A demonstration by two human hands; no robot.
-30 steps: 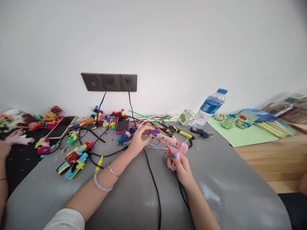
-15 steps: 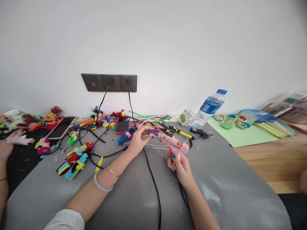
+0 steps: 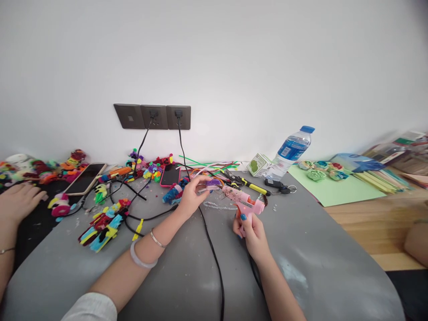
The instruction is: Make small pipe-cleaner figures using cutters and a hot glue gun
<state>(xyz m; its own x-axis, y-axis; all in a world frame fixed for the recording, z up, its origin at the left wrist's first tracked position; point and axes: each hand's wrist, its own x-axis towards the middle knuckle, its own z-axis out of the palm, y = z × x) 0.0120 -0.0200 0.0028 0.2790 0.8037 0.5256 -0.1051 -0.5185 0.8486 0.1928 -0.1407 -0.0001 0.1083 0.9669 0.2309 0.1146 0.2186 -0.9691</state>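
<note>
Through the head camera I have both hands up over the grey table (image 3: 301, 272), and what matters to me is the line between nozzle and workpiece. My left hand (image 3: 193, 196) pinches the purple piece (image 3: 213, 183) between thumb and fingertips; the piece lies at the tips of those fingers, on the side towards my right hand (image 3: 252, 236). That right hand is wrapped round the handle of the glue gun (image 3: 242, 200), fingers curled by the orange trigger; I cannot tell from here whether the trigger is squeezed. The gun's long axis slants across my view, its tail to the right and nearer me, its nozzle to the left and a little farther off, so the barrel points almost straight at the piece. The tip sits right at the piece's right-hand end, but whether they touch or a sliver of air parts them is too small for me to make out. The left hand is the nearer one to the piece, having hold of it; the right reaches it only through the gun, with the fist well back from the nozzle. Just beyond the gun lie the pliers (image 3: 256, 186), and a black cord (image 3: 212, 252) runs down the table between my forearms, left of the gun.
</note>
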